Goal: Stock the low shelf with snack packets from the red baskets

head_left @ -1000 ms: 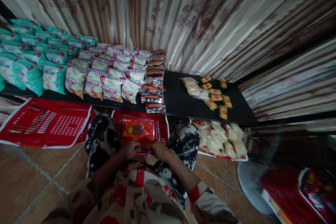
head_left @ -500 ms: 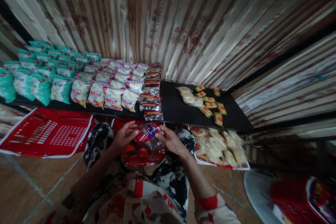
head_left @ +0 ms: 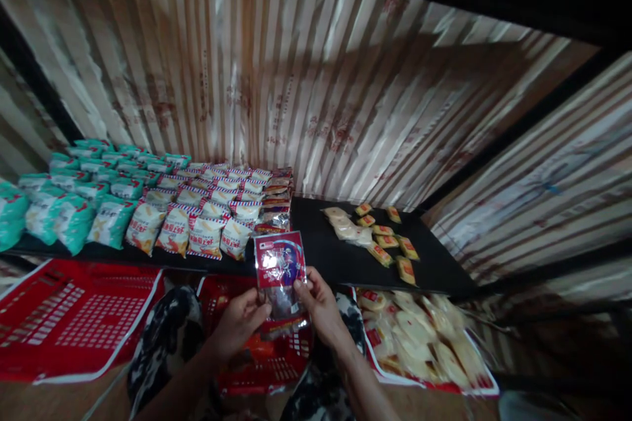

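A red and purple snack packet (head_left: 281,270) with a see-through lower part is held upright over the red basket between my knees. My right hand (head_left: 320,309) grips its right edge, thumb on the front. At its lower left edge, my left hand (head_left: 239,322) pinches with the thumb over the front; the fingertips behind are partly hidden. Just behind the packet is a row of similar shiny packets (head_left: 274,217) on the black shelf (head_left: 320,250). Beneath my hands, the red basket (head_left: 247,378) contains orange-red items that are hard to make out.
White snack bags (head_left: 205,237) and teal bags (head_left: 111,223) fill the shelf's left side. Small yellow packs (head_left: 382,253) and pale round packs (head_left: 345,227) lie on the right. A red basket (head_left: 99,322) stands left; another (head_left: 419,381) holds pale packs. Corrugated sheeting (head_left: 296,79) backs the shelf.
The packet has been tipped from slanted to upright, its printed front now facing me. My left hand has closed in on its left edge. The view has tilted up, so the shelf sits lower.
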The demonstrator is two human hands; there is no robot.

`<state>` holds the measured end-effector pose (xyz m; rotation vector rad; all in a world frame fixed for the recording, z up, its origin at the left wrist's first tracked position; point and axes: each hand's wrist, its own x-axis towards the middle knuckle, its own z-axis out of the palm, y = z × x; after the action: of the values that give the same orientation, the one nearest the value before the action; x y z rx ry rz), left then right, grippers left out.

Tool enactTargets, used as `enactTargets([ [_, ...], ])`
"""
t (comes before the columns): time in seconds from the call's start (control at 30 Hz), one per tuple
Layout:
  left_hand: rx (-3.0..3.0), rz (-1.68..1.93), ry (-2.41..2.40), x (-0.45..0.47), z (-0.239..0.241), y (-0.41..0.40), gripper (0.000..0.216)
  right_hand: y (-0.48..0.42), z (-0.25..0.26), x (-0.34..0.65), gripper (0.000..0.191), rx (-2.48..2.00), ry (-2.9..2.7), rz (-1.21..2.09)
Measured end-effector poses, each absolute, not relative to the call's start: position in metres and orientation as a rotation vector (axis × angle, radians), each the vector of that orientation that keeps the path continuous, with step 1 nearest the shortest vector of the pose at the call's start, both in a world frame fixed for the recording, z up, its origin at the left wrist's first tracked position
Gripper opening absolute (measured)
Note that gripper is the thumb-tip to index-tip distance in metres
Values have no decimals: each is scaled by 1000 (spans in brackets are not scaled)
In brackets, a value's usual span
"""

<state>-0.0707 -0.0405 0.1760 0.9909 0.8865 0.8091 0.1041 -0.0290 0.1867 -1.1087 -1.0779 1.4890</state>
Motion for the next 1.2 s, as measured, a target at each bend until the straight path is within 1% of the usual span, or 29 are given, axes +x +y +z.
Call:
enactTargets([
  [0.13,994,888,843,-58,176,-28,40,-19,192,108,35,-1153,-1058,1456],
  [0.23,1089,958,920,-53,173,-10,40,-3,199,112,35,-1181,-1082,1372],
  [0.37,1294,1124,1187,-46,177,12,44,35,212,113,35,-1237,-1115,1176],
  [0.47,1614,1243,1417,-41,188,18,47,72,223,111,34,-1289,-1225,997],
  [0.63,2056,1247,1419,-31,193,32,46,130,239,104,34,-1483,-1479,648],
  [0.8,2002,1210,1439,-19,176,61,52,170,243,98,28,-1662,-1603,409],
  [1.0,1963,1189,1487,-13,172,83,56,200,241,88,24,-1815,-1768,266],
  [1.07,1941,1188,1513,-12,173,88,55,207,243,82,29,-1858,-1793,261],
  [1.2,1889,1210,1552,-10,174,95,58,214,247,73,55,-1905,-1807,220],
])
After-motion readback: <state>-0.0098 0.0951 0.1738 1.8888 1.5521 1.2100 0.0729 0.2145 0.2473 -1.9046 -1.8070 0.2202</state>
